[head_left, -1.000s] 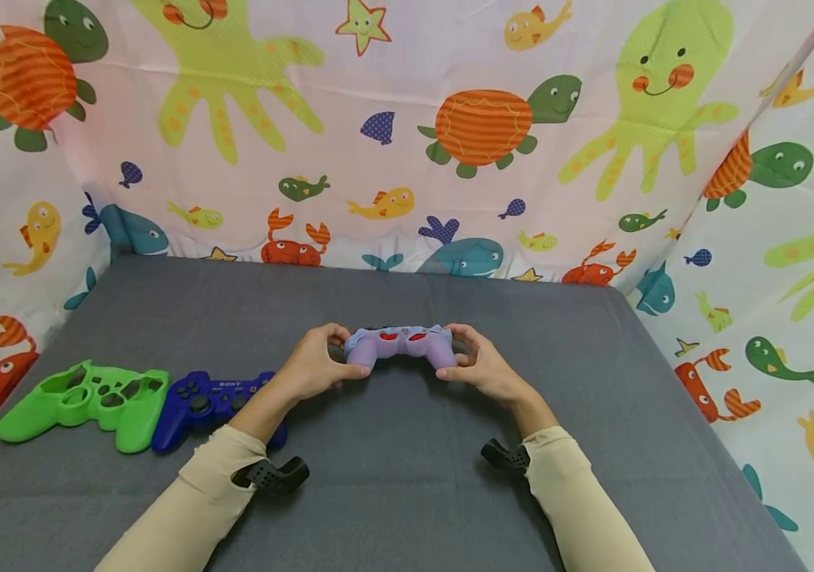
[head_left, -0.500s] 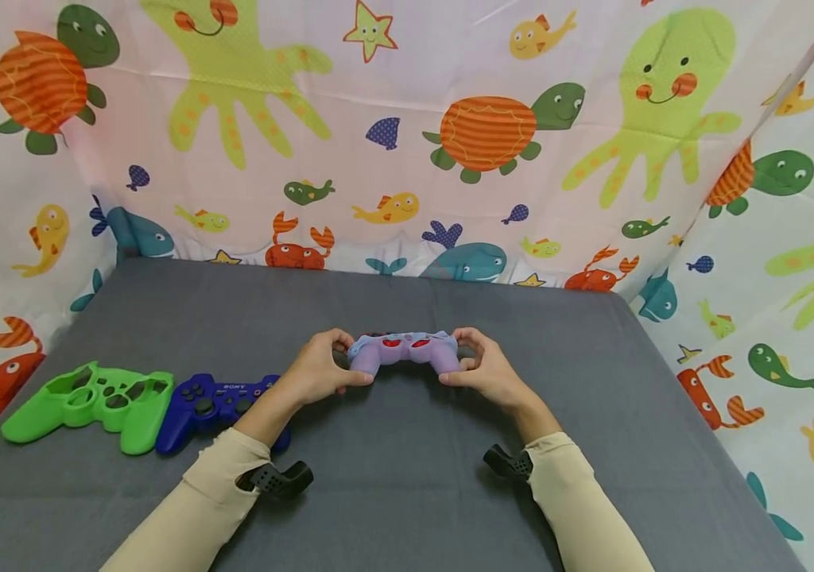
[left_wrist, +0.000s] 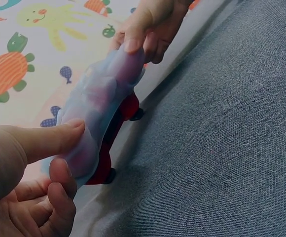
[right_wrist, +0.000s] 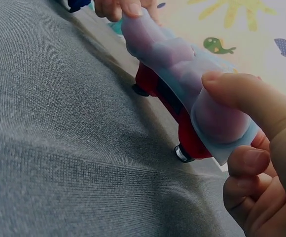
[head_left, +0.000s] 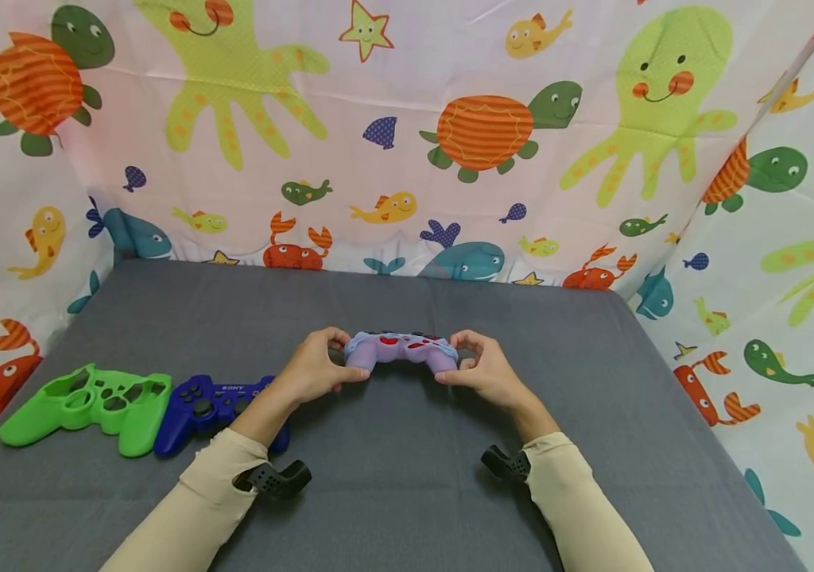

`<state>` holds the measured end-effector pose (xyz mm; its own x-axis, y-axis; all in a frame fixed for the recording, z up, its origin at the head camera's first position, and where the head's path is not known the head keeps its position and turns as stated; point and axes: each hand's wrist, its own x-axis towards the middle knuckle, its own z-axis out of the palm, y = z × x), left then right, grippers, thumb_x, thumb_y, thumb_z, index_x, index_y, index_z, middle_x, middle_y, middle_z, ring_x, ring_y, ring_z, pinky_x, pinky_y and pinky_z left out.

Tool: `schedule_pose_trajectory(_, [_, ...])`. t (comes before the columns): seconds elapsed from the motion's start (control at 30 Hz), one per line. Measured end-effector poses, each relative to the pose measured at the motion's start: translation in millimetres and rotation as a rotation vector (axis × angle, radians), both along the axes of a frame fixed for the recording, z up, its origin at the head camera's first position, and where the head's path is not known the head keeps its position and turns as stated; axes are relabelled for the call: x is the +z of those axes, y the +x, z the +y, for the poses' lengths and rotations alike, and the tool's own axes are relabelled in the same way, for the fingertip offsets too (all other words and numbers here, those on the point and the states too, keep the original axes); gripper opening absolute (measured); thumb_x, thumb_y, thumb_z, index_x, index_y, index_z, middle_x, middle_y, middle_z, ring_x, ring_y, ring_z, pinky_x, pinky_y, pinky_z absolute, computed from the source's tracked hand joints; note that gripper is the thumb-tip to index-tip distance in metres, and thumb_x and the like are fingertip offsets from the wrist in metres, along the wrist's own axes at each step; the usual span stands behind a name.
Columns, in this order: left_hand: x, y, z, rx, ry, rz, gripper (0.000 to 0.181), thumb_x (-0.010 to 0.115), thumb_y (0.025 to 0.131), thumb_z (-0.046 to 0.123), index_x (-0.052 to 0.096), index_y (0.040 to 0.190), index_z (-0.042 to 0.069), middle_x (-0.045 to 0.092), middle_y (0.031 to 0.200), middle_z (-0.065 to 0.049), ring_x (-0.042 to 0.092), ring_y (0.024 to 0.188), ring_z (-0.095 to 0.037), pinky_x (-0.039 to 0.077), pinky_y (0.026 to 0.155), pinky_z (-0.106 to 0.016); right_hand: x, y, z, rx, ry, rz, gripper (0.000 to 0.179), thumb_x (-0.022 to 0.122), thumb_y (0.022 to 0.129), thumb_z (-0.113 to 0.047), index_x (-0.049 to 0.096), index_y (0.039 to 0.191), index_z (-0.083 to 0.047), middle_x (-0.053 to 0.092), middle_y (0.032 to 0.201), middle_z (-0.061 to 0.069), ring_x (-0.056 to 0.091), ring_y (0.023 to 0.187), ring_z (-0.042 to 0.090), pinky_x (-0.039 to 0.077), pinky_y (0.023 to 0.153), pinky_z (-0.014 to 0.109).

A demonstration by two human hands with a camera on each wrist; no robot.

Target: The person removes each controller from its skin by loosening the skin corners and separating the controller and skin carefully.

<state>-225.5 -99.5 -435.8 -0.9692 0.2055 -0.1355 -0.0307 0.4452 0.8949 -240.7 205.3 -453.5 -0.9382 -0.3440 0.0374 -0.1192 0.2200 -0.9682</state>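
Both hands hold a red game controller (right_wrist: 192,136) that has a soft lilac and light-blue silicone cover (head_left: 393,348) over part of it. Its left end is between the thumb and fingers of my left hand (head_left: 312,367). My right hand (head_left: 484,367) pinches the other end, thumb on the near side. In the left wrist view, the cover (left_wrist: 96,94) wraps the grips, while bare red body (left_wrist: 129,106) and black sticks show on the far side. Part of the cover's edge (right_wrist: 222,153) stands away from the red body in the right wrist view.
A bright green controller cover (head_left: 135,421) lies at the left of the grey cloth-covered table (head_left: 407,477). Touching it is a blue Sony controller (head_left: 181,417), partly hidden by the left forearm. A curtain with sea animals (head_left: 378,159) hangs behind and along the sides.
Both hands keep their grip in nearly the same spot. The controller has tilted slightly, and more red shows at the cover's right side. The view shifts a little.
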Motion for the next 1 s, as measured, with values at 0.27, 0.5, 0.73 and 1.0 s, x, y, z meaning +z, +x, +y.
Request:
schedule_pose_trajectory(0.27, [0.8, -1.7, -1.5, -0.005, 0.007, 0.002, 0.055, 0.083, 0.085, 0.019, 0.053, 0.127, 0.000, 0.055, 0.121, -0.020, 0.056, 0.056, -0.016, 0.051, 0.057, -0.030, 1.1, 0.6, 0.0, -0.009, 0.017, 0.011, 0.040, 0.081, 0.080, 0.003, 0.054, 0.109, 0.005, 0.059, 0.104, 0.004, 0.038, 0.046, 0.005, 0.034, 0.048, 0.019])
schedule_pose_trajectory(0.5, [2.3, -1.5, -1.9, -0.023, 0.005, 0.021, 0.054, 0.083, 0.085, 0.020, 0.052, 0.126, 0.002, 0.054, 0.120, -0.019, 0.057, 0.061, -0.017, 0.051, 0.060, -0.029, 3.8, -3.2, 2.4, 0.051, 0.022, 0.020, 0.042, 0.079, 0.082, 0.004, 0.049, 0.111, 0.004, 0.056, 0.103, 0.000, 0.042, 0.049, 0.004, 0.038, 0.052, 0.018])
schedule_pose_trajectory(0.73, [3.0, -1.5, -2.5, -0.047, 0.009, 0.031, 0.055, 0.084, 0.084, 0.020, 0.051, 0.124, 0.002, 0.053, 0.120, -0.019, 0.058, 0.067, -0.018, 0.051, 0.062, -0.029, 7.3, -2.7, 3.6, 0.095, 0.118, 0.024, 0.052, 0.079, 0.085, -0.006, 0.045, 0.124, 0.000, 0.052, 0.114, 0.017, 0.053, 0.059, 0.010, 0.046, 0.061, 0.021])
schedule_pose_trajectory(1.0, [4.9, -1.3, -2.2, -0.047, 0.002, 0.014, 0.056, 0.083, 0.084, 0.023, 0.051, 0.126, 0.004, 0.053, 0.120, -0.018, 0.056, 0.068, -0.019, 0.050, 0.061, -0.029, 8.9, -2.0, 6.6, 0.183, 0.181, -0.001, 0.075, 0.073, 0.093, -0.017, 0.028, 0.152, -0.006, 0.057, 0.122, 0.024, 0.063, 0.072, 0.020, 0.051, 0.066, 0.027])
